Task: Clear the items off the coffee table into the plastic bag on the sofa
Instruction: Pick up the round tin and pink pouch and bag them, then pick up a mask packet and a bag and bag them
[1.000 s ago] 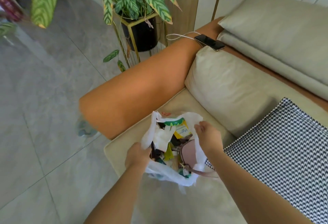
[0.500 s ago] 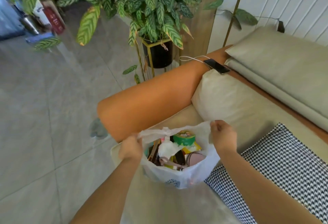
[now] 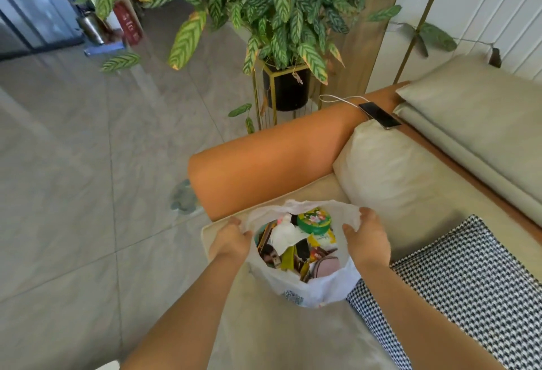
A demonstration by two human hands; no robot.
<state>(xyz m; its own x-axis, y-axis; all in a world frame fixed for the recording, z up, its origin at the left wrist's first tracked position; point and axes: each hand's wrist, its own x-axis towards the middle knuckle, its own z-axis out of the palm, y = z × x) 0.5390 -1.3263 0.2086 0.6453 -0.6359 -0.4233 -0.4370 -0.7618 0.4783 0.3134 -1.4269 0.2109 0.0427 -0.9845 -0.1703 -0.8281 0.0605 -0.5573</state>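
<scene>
A white plastic bag (image 3: pixel 316 290) stands on the beige sofa seat (image 3: pixel 264 334) beside the orange armrest (image 3: pixel 272 161). Its mouth is spread wide. Inside lie a round green tin (image 3: pixel 313 220), white crumpled paper (image 3: pixel 286 236), yellow wrappers (image 3: pixel 287 261) and a pink pouch (image 3: pixel 327 267). My left hand (image 3: pixel 230 242) grips the bag's left rim. My right hand (image 3: pixel 366 240) grips the right rim. The coffee table is out of view.
A black-and-white patterned cushion (image 3: pixel 469 281) lies right of the bag. A phone (image 3: pixel 379 115) with a white cable rests on the armrest's far end. A potted plant (image 3: pixel 286 88) in a gold stand is behind the armrest. Grey tiled floor (image 3: pixel 73 193) spreads to the left.
Both hands have pulled the bag's rim apart, so the mouth is now wide and round. The view has tilted up, showing more of the plant and floor.
</scene>
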